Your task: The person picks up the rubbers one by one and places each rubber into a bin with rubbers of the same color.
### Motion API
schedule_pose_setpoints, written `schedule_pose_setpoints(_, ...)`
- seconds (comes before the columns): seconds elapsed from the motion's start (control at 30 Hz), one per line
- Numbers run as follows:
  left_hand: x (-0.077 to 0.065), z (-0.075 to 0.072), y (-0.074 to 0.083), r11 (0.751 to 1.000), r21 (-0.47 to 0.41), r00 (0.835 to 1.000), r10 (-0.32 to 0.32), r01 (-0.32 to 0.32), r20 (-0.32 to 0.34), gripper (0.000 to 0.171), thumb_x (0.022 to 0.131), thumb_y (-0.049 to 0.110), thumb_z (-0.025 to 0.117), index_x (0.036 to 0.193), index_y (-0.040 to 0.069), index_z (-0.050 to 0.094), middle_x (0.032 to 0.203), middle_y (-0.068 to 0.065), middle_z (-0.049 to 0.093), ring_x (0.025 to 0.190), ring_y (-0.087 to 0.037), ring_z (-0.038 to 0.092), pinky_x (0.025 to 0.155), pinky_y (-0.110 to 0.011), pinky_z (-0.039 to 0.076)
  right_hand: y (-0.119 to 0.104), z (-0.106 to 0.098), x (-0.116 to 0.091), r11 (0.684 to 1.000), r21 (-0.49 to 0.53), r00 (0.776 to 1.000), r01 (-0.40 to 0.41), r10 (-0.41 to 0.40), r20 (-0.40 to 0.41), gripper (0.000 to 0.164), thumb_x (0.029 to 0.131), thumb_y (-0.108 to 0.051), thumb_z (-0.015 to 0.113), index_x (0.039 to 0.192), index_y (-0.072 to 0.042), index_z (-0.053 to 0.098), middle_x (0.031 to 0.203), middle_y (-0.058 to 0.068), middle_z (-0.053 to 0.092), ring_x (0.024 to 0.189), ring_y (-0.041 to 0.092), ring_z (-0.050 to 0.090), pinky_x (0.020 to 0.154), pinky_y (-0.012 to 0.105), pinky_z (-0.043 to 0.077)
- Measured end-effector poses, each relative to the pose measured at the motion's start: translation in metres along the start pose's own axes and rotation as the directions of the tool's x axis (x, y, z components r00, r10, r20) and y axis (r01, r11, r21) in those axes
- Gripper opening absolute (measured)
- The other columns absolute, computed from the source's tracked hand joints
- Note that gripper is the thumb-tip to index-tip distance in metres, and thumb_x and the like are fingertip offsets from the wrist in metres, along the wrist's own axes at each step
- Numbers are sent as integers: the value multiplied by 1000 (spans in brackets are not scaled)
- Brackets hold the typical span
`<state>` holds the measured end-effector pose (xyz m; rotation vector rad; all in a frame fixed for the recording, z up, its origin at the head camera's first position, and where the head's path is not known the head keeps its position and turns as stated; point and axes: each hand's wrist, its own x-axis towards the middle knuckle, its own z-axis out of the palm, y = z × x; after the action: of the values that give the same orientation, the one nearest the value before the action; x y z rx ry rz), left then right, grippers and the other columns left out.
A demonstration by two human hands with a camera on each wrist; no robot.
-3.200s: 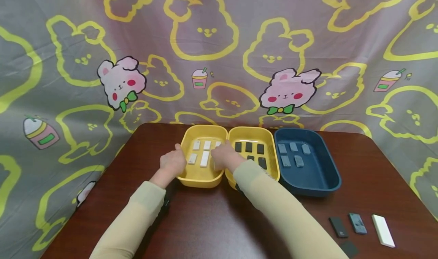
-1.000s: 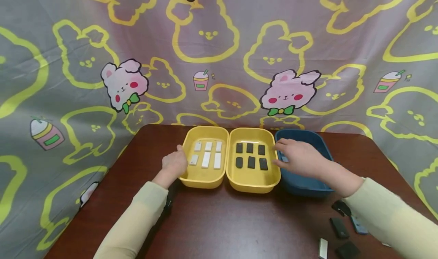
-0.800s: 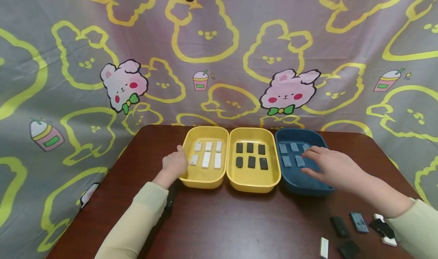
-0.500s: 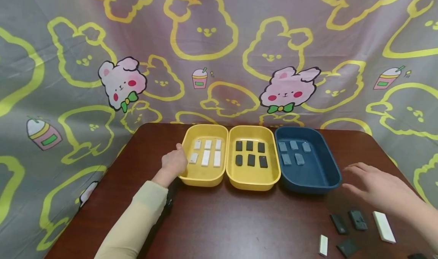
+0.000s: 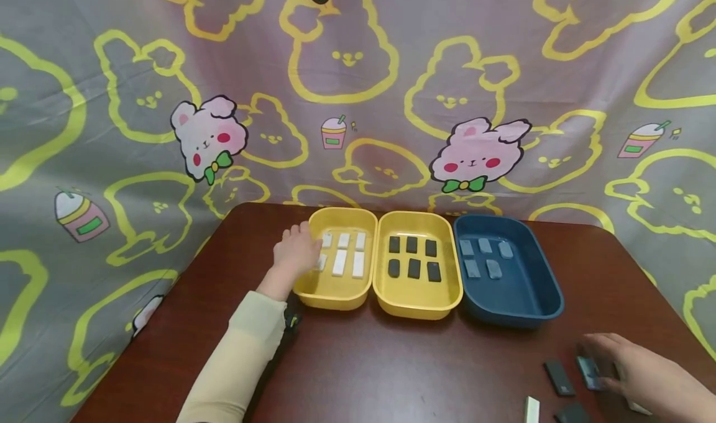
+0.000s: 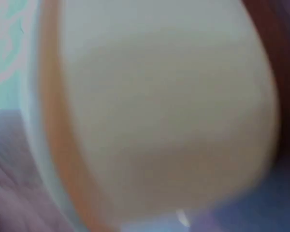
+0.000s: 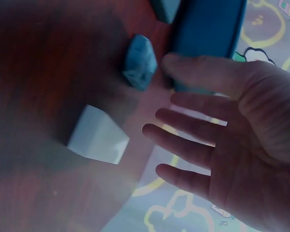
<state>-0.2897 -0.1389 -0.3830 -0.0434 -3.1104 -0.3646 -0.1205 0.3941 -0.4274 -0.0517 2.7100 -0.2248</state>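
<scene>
Right hand [image 5: 637,376]: I see it low at the near right of the table [image 5: 391,367], palm down, fingers spread and straight in the right wrist view [image 7: 217,145]; it grasps nothing.
Right hand contact: fingertips lie at the grey-blue block [image 5: 588,372]; I cannot tell whether they touch it.
Grey-blue block: flat on the table, near right, between the black block [image 5: 558,376] and my right hand; also in the right wrist view [image 7: 140,62], just beside the index finger.
Left hand [image 5: 296,254]: arm stretched forward in a cream sleeve [image 5: 240,348], hand resting on the left rim of the left yellow tray [image 5: 330,292], fingers reaching over the wall; I cannot tell whether it grips the rim.
Left wrist view: blurred pale yellow surface only.
White block [image 7: 97,135]: on the table just beside my right hand's fingers, apart from them.
Small white block [image 5: 531,409]: near edge, left of my right hand.
Left yellow tray: white blocks in two rows.
Middle yellow tray [image 5: 416,302]: six black blocks.
Blue tray [image 5: 526,305]: five grey-blue blocks at its far left.
Backdrop [image 5: 358,87]: grey cloth with rabbit print.
</scene>
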Motion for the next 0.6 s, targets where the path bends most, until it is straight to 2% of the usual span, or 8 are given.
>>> schedule_pose_setpoints(0.07,-4,-2,16,997,-12,993,71,-73,-91,59,100,36,50,140,-5,37,132,-24,45,122,-40,41,88,-55,44,1,9,1,1000,17,1000,14,-14,18,59,78,-17,80,124,8,54,112,21,58,98,39,58,73,50,51)
schedule_pose_setpoints(0.13,-9,-3,35,988,-19,977,150,-155,-155,58,99,38,52,139,-4,41,135,-24,45,125,-39,40,92,-54,43,0,15,3,999,34,999,25,-27,36,55,79,-10,78,127,7,54,115,21,59,100,39,58,74,51,51)
schedule_pose_setpoints(0.2,-15,-3,55,968,-16,949,241,-250,-203,56,98,38,54,137,-2,45,135,-21,48,125,-36,43,93,-51,43,-1,19,5,999,34,998,29,-30,46,57,79,-7,77,128,7,53,117,24,58,102,42,57,76,53,51)
schedule_pose_setpoints(0.27,-20,-2,75,938,2,914,337,-346,-228,55,99,39,54,138,0,47,134,-19,50,125,-33,45,94,-48,44,-2,21,7,999,10,999,37,-37,37,58,77,-8,79,127,7,54,117,25,59,104,45,56,79,56,49)
schedule_pose_setpoints(0.33,-26,0,94,897,36,870,437,-441,-229,54,99,41,52,138,3,47,135,-15,51,123,-31,47,93,-45,46,-4,21,8,999,-15,999,42,-42,28,58,75,-9,80,126,6,56,116,25,59,105,46,56,82,58,48)
schedule_pose_setpoints(0.43,-33,5,119,809,92,786,587,-581,-194,53,100,41,50,140,6,47,137,-13,50,125,-27,48,95,-41,45,-7,19,7,998,-31,998,63,-63,-3,51,76,-5,78,122,5,59,112,21,61,101,42,58,81,57,48)
schedule_pose_setpoints(0.53,-39,13,139,705,133,699,709,-696,-99,53,100,42,49,142,10,46,143,-11,44,131,-24,42,103,-38,39,-11,19,5,997,-10,996,79,-79,-31,38,79,1,74,115,3,63,100,10,61,90,31,60,75,49,52)
schedule_pose_setpoints(0.6,-43,19,149,650,141,654,756,-747,-18,54,100,44,48,145,13,44,149,-9,38,136,-22,36,107,-37,35,-14,18,5,997,7,996,78,-78,-48,31,80,3,71,110,0,65,91,3,58,82,23,58,69,44,52)
